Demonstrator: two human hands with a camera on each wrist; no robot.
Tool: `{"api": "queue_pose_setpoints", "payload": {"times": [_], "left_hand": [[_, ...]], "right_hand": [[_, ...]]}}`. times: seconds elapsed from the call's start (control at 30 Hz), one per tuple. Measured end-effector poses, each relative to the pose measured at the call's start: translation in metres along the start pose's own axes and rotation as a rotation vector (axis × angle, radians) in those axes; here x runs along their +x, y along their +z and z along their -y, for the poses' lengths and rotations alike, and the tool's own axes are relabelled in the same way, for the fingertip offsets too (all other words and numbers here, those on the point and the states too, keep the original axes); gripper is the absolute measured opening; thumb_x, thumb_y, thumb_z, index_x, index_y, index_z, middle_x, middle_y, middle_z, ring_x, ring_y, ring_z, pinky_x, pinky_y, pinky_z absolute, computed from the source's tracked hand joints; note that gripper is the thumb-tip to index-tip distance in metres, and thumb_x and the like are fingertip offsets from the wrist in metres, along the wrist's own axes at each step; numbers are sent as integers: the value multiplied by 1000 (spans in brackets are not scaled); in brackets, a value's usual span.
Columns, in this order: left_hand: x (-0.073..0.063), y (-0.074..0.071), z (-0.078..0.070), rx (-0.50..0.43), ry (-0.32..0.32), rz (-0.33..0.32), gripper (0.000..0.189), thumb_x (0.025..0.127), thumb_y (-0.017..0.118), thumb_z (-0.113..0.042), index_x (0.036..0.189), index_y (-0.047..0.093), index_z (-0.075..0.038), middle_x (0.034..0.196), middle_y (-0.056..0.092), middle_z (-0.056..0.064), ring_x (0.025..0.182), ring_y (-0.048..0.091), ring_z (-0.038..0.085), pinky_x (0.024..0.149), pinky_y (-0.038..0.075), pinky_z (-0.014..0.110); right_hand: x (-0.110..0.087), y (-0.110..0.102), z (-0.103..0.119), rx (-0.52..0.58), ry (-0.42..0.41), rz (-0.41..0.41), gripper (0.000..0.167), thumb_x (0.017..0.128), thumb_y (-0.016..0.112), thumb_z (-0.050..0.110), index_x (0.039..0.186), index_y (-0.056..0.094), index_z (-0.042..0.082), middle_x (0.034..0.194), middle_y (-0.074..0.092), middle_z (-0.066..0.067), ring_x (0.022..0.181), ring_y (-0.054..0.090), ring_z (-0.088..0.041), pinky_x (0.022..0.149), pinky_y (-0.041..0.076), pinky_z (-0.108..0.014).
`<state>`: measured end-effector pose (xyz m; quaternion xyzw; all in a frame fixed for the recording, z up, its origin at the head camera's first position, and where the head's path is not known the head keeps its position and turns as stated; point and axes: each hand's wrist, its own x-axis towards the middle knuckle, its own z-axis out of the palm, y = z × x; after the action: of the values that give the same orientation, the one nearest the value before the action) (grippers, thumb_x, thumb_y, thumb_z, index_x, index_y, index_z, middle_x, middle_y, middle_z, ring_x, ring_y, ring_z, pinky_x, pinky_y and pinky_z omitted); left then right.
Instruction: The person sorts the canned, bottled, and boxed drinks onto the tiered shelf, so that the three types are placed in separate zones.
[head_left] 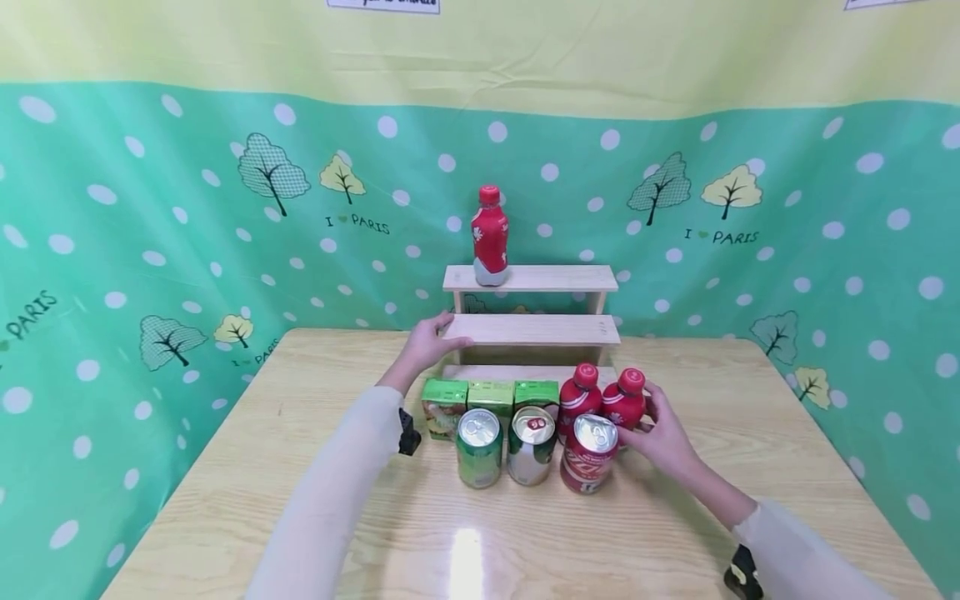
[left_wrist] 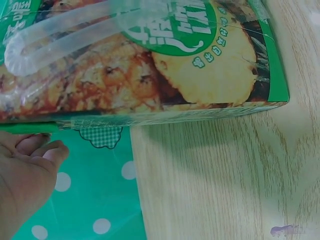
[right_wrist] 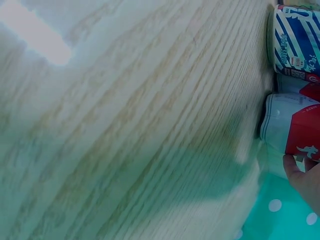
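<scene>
My left hand [head_left: 424,345] holds the left end of the middle board of a stepped wooden shelf [head_left: 536,330], thumb along its front edge. At the right, my right hand [head_left: 667,437] grips a red bottle [head_left: 624,402] by its side; its white lower part and the fingertips appear in the right wrist view. Touching distance to its left stands a second red bottle [head_left: 579,398]. In front of the bottles is a red can [head_left: 589,457]. A third red bottle [head_left: 491,237] stands upright on the top board, toward its left end.
Several green juice boxes stand in a row before the shelf's lowest board [head_left: 525,373]; the leftmost juice box [head_left: 444,408] fills the top of the left wrist view. A green can [head_left: 480,450] and a white-and-green can [head_left: 531,448] stand before them. A dotted curtain [head_left: 555,200] hangs behind the table [head_left: 337,517].
</scene>
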<state>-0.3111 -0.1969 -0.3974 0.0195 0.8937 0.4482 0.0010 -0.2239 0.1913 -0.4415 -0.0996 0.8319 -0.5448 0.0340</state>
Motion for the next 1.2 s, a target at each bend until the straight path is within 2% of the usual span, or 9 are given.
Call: {"api": "queue_pose_setpoints", "payload": {"times": [0.17, 0.5, 0.63, 0.8, 1.0, 1.1, 1.2], "left_hand": [[-1, -3, 1, -6, -9, -19, 82, 80, 71, -43, 143, 36, -5, 155, 24, 10, 144, 21, 28, 117, 23, 41], [-9, 0, 4, 7, -26, -10, 82, 79, 72, -43, 143, 38, -6, 154, 26, 10, 143, 22, 27, 116, 26, 42], [-7, 1, 1, 20, -3, -19, 81, 79, 72, -44, 142, 38, -5, 154, 27, 13, 142, 24, 30, 115, 28, 43], [-5, 6, -1, -3, -19, -8, 82, 78, 72, -44, 142, 39, -5, 154, 27, 11, 143, 23, 28, 116, 26, 42], [-6, 7, -4, -19, -15, -5, 81, 79, 72, -42, 142, 38, -5, 154, 27, 11, 143, 22, 29, 116, 26, 43], [-6, 6, -4, -21, -16, -7, 81, 79, 72, -42, 142, 38, -5, 154, 26, 11, 143, 22, 28, 116, 26, 43], [-6, 3, -3, -11, -16, -11, 81, 80, 72, -42, 143, 37, -5, 154, 26, 11, 143, 22, 28, 116, 26, 42]], "right_hand": [[4, 3, 0, -6, 10, -13, 89, 80, 70, 3, 148, 12, 3, 143, 34, -29, 132, 35, -44, 105, 38, -54], [-7, 11, -3, -14, 28, -33, 82, 82, 69, 3, 146, 18, 2, 143, 34, -28, 130, 36, -45, 104, 40, -52], [-8, 8, -1, -27, 17, -43, 80, 82, 68, 3, 145, 19, 2, 141, 37, -28, 128, 40, -43, 103, 42, -51], [-8, 1, 0, -52, 22, -40, 81, 82, 69, 3, 145, 19, 2, 141, 37, -28, 128, 39, -44, 102, 42, -51], [-6, -7, 8, -67, 21, -52, 85, 82, 72, 17, 146, 18, 3, 138, 41, -26, 126, 42, -41, 100, 46, -49], [-2, -13, 16, -76, 10, -65, 86, 81, 74, 25, 145, 20, 5, 136, 44, -23, 124, 45, -39, 96, 50, -45], [2, -19, 25, -86, -11, -68, 84, 81, 74, 25, 144, 23, 6, 135, 45, -23, 123, 46, -38, 93, 53, -40]]}}
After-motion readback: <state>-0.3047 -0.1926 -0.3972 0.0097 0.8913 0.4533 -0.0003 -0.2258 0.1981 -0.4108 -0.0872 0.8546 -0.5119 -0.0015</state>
